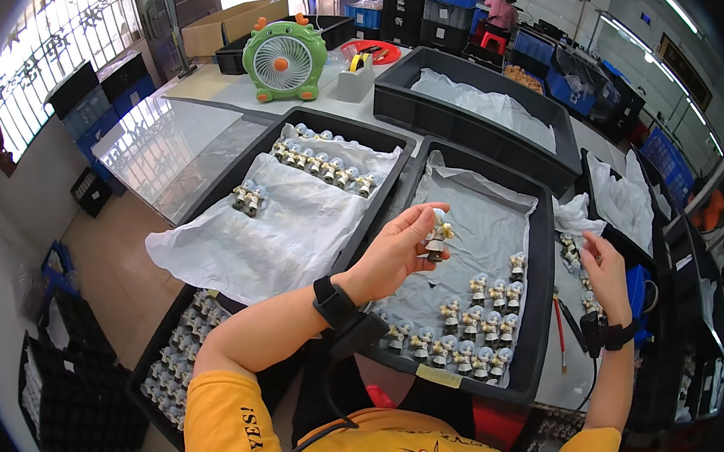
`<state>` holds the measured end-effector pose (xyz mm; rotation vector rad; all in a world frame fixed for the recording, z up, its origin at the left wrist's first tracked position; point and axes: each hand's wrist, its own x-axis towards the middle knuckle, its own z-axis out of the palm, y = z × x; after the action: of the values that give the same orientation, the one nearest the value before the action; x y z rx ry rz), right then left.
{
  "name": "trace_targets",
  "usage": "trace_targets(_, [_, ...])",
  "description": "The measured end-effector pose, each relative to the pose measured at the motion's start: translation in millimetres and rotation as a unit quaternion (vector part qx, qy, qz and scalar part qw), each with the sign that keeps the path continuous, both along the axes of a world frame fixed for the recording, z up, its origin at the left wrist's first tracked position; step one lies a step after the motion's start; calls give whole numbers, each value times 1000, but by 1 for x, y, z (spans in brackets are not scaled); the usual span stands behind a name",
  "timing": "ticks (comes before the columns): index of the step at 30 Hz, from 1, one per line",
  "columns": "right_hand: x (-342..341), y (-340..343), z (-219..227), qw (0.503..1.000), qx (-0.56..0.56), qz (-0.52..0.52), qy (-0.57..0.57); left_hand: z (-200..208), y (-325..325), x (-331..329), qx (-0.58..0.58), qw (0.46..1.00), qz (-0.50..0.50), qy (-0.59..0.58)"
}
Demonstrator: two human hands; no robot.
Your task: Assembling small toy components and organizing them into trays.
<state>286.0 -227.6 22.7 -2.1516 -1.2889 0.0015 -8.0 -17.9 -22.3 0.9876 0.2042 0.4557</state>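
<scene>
In my left hand (394, 250) is a small painted figurine (438, 240) with pale blue hair and a dark base, pinched between thumb and fingers. It is held above a black tray (534, 310) lined with white paper, where several similar figurines (464, 354) stand in rows at the near right. My right hand (605, 277) hovers at the right with its fingers apart and nothing visible in them. Beside it are more figurines (568, 251) and a crumpled sheet of white paper (576, 215).
A second black tray (283, 118) with figurines and loose paper lies to the left. Behind stand a green fan (283, 60) and another black tray (475, 120). A red-handled brush (560, 329) lies by my right arm. Someone in pink (502, 13) sits far back.
</scene>
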Motion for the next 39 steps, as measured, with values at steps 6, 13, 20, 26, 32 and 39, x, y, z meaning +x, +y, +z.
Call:
trace_targets(6, [-134, 76, 41, 952, 87, 289, 51, 0, 7, -9, -37, 997, -42, -55])
trace_targets(13, [-169, 111, -3, 927, 142, 344, 33, 11, 3, -3, -93, 989, -61, -102])
trace_targets(20, [-169, 119, -18, 906, 221, 353, 81, 12, 5, -4, -90, 987, -78, -105])
trace_targets(26, [-162, 121, -23, 897, 241, 365, 65, 7, 5, -2, -77, 991, -74, -84])
trace_targets(32, [-159, 119, -23, 909, 231, 344, 44, 1, 5, 0, -75, 992, -68, -77])
trace_targets(39, [-156, 117, -21, 915, 210, 340, 51, -1, 5, 2, -62, 993, -69, -74])
